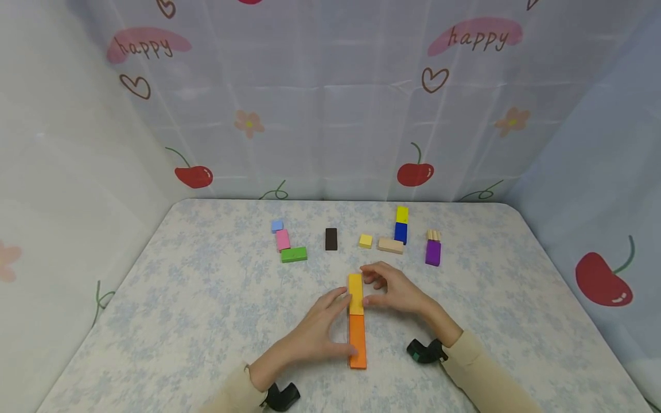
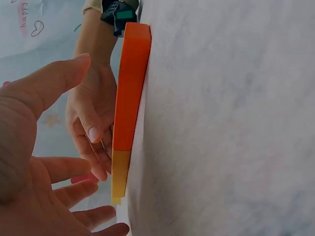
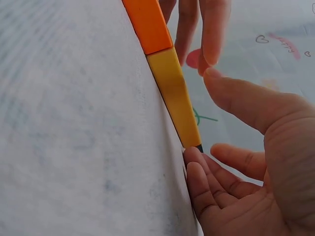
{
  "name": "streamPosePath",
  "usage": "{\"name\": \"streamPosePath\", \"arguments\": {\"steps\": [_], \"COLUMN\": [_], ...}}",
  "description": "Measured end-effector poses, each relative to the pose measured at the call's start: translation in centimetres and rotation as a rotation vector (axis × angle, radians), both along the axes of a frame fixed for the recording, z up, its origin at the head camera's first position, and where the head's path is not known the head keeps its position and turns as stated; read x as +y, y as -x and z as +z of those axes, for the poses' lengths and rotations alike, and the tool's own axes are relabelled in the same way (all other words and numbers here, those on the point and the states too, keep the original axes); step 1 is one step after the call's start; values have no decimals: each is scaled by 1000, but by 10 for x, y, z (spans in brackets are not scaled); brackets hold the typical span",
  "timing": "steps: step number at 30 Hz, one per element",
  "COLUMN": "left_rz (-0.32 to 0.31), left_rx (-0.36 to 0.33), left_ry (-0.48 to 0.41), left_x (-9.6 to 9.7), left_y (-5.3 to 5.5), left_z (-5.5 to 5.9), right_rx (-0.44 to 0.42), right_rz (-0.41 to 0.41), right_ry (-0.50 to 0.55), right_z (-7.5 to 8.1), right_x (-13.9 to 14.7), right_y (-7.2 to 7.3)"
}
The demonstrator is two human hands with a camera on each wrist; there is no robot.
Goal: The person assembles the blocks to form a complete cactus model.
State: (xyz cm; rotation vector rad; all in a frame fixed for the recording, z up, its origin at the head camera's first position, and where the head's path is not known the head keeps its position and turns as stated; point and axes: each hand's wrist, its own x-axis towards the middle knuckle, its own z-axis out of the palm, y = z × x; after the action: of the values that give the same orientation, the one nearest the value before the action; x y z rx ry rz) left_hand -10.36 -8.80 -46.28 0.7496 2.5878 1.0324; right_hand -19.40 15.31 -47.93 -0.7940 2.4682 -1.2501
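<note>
A yellow-orange block (image 1: 356, 295) and an orange block (image 1: 357, 338) lie end to end on the table, forming one straight strip toward the person. On the strip's left side is the left hand (image 1: 317, 327), thumb and fingers spread. Its thumb overlaps the orange block in the head view, but the left wrist view shows a gap between them. Beside the yellow-orange block, the right hand (image 1: 395, 291) has loosely bent fingers. In the right wrist view its lower fingertips (image 3: 197, 172) are close to that block's far end; contact there is unclear. Neither hand grips anything.
Farther back stand light blue (image 1: 277, 226), pink (image 1: 283, 240) and green (image 1: 294, 254) blocks, a black block (image 1: 331, 239), a small yellow block (image 1: 365, 241), beige (image 1: 390, 245), blue (image 1: 400, 232) and bright yellow (image 1: 402, 214) blocks, and a purple block (image 1: 433, 253) below a ridged beige piece (image 1: 434, 235).
</note>
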Motion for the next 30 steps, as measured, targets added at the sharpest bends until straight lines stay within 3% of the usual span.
{"name": "streamPosePath", "arguments": {"steps": [9,23,30], "left_rz": [-67,-76,-75], "left_rx": [67,90,76], "left_ry": [70,98,96], "left_x": [2,2,2], "left_y": [14,15,15], "left_z": [-11,-14,-13], "right_rx": [41,85,123], "right_rz": [-125,-260,-316], "right_ry": [40,54,54], "right_z": [-3,-1,11], "right_x": [1,0,-1], "right_y": [3,8,22]}}
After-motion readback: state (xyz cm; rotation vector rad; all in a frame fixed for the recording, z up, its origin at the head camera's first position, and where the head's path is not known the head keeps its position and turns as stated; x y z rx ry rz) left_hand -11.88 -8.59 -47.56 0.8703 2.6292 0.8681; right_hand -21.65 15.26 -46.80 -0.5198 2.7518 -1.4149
